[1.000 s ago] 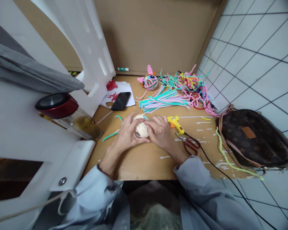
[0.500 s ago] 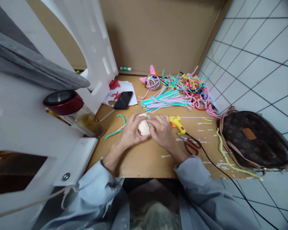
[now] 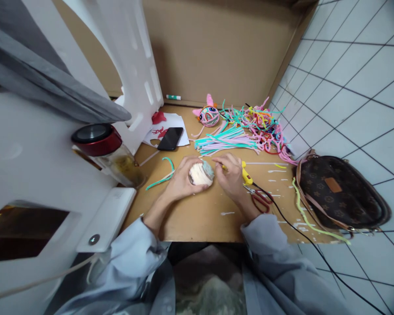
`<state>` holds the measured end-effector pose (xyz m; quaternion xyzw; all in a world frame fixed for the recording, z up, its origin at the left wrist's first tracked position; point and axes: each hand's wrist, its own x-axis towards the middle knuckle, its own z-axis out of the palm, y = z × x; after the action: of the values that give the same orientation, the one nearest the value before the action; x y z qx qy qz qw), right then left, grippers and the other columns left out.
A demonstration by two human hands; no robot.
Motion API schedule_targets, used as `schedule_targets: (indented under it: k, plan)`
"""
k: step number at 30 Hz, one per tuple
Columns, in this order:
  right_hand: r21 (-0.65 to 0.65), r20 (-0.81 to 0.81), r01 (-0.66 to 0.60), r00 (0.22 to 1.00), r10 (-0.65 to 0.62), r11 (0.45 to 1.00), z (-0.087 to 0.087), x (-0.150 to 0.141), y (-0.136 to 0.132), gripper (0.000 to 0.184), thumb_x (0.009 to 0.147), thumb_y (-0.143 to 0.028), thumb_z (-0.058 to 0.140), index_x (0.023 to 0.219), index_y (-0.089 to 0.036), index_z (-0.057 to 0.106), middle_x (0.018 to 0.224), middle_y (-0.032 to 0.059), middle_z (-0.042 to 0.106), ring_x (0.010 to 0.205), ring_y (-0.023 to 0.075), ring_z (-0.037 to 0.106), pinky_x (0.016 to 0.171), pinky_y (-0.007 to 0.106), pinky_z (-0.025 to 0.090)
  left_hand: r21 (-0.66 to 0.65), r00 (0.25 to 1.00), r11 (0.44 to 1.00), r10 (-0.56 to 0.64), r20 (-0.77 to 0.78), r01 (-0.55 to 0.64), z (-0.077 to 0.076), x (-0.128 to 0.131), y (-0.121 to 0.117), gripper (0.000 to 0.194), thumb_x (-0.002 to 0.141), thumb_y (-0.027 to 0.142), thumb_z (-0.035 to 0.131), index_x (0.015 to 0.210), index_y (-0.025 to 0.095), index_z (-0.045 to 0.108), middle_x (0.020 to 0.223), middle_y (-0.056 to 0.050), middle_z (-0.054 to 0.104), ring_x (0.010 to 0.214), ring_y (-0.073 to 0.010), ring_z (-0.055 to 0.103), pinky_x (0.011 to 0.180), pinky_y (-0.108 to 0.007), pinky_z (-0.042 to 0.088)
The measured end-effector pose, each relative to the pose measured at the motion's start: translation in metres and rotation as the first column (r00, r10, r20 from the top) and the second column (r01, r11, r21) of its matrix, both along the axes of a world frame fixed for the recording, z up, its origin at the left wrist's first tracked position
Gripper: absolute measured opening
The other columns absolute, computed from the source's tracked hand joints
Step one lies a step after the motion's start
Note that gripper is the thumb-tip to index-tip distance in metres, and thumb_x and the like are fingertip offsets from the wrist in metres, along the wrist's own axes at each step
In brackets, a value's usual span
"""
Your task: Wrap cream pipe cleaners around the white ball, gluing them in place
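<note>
My left hand is wrapped round the left side of a ball, which is covered in cream strands with a pale teal patch at its upper right. Just to the right of the ball, apart from it, is my right hand. Its fingers are curled in towards the thumb, and whatever they may pinch is too small to make out. Behind that hand, partly covered by it, lies a yellow glue gun with a black cord. Red-handled scissors rest close to my right wrist.
Teal and pink pipe cleaners lie beyond my hands, with a tangled heap behind. A decorated pink ball stands near a phone. On the left is a glass bottle; on the right, a brown bag. Teal strips lie nearby.
My right hand has come away from the ball and moved right, over the glue gun. The ball now shows more of its surface, still in my left hand.
</note>
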<state>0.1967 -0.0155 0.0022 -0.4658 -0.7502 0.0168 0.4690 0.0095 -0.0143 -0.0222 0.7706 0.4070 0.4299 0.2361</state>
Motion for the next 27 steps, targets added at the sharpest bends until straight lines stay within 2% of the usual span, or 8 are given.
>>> schedule_targets:
  k: [3,6,8,11,15,19,23,27]
  plan:
    - [-0.052,-0.203,0.052,0.977,-0.062,0.997,0.003,0.006,0.007,0.024,0.086,-0.021,0.05,0.089,-0.023,0.073,0.086,0.0035,0.07,0.082,0.0186,0.063,0.082,0.035,0.044,-0.196,0.988,0.981,0.029,0.153,0.002,-0.001,0.0,0.001,0.071,0.055,0.034,0.082,0.119,0.02,0.055,0.123,-0.01,0.059,0.114,-0.0295,0.06,0.101,-0.045,0.049]
    - [-0.161,-0.46,0.016,0.884,-0.089,0.987,0.001,0.012,0.016,0.022,0.081,-0.029,0.053,0.086,-0.02,0.072,0.084,0.0044,0.07,0.077,0.0178,0.061,0.074,0.033,0.049,-0.423,0.901,0.895,0.06,0.43,0.142,0.0,-0.002,0.003,0.079,0.05,0.038,0.086,0.12,0.02,0.054,0.11,-0.007,0.065,0.096,-0.0254,0.065,0.082,-0.036,0.055]
    - [-0.265,-0.618,-0.038,0.773,-0.14,0.964,-0.001,0.014,0.02,0.025,0.077,-0.034,0.055,0.088,-0.018,0.071,0.082,0.0043,0.069,0.071,0.0168,0.059,0.067,0.032,0.049,-0.446,0.741,0.854,0.113,0.662,0.268,0.002,-0.004,0.003,0.08,0.048,0.044,0.086,0.119,0.021,0.054,0.107,-0.006,0.068,0.095,-0.0253,0.067,0.077,-0.033,0.056]
    - [-0.347,-0.715,-0.064,0.664,-0.219,0.936,0.0,0.013,0.012,0.028,0.074,-0.037,0.059,0.09,-0.017,0.07,0.076,0.0027,0.067,0.064,0.0153,0.057,0.062,0.031,0.049,-0.431,0.516,0.788,0.171,0.839,0.439,0.009,-0.008,0.004,0.076,0.053,0.053,0.084,0.117,0.022,0.058,0.112,-0.008,0.071,0.109,-0.0305,0.066,0.089,-0.039,0.056]
    - [-0.208,-0.57,0.058,0.804,-0.17,0.976,0.009,0.0,-0.019,0.021,0.082,-0.034,0.057,0.089,-0.02,0.07,0.083,0.0039,0.068,0.077,0.0183,0.063,0.074,0.035,0.052,-0.387,0.365,0.733,0.201,0.909,0.559,0.016,-0.009,0.003,0.068,0.06,0.058,0.079,0.115,0.02,0.062,0.113,-0.01,0.074,0.127,-0.0368,0.058,0.105,-0.053,0.049]
    - [-0.042,-0.307,0.042,0.95,-0.053,0.998,0.015,-0.017,-0.044,0.023,0.093,-0.028,0.049,0.096,-0.023,0.071,0.088,0.0054,0.07,0.088,0.0199,0.065,0.082,0.037,0.053,-0.369,0.277,0.722,0.25,0.928,0.585,0.018,-0.007,0.004,0.06,0.064,0.054,0.079,0.111,0.019,0.064,0.12,-0.011,0.073,0.133,-0.0372,0.054,0.108,-0.055,0.046]
    - [-0.019,-0.142,0.033,0.989,-0.035,0.999,0.01,-0.026,-0.046,0.032,0.099,-0.031,0.043,0.121,-0.022,0.065,0.114,0.0098,0.068,0.11,0.022,0.063,0.098,0.043,0.05,-0.363,0.208,0.71,0.299,0.931,0.604,0.017,-0.008,0.004,0.053,0.068,0.052,0.078,0.109,0.019,0.066,0.12,-0.01,0.073,0.133,-0.0365,0.055,0.107,-0.056,0.047]
    - [-0.037,-0.038,0.031,0.999,-0.033,0.999,0.002,-0.034,-0.042,0.045,0.102,-0.035,0.038,0.142,-0.019,0.049,0.144,0.0142,0.053,0.136,0.024,0.048,0.113,0.047,0.041,-0.355,0.195,0.71,0.299,0.934,0.609,0.015,-0.008,0.006,0.051,0.068,0.052,0.078,0.105,0.02,0.067,0.112,-0.008,0.076,0.129,-0.035,0.058,0.107,-0.054,0.048]
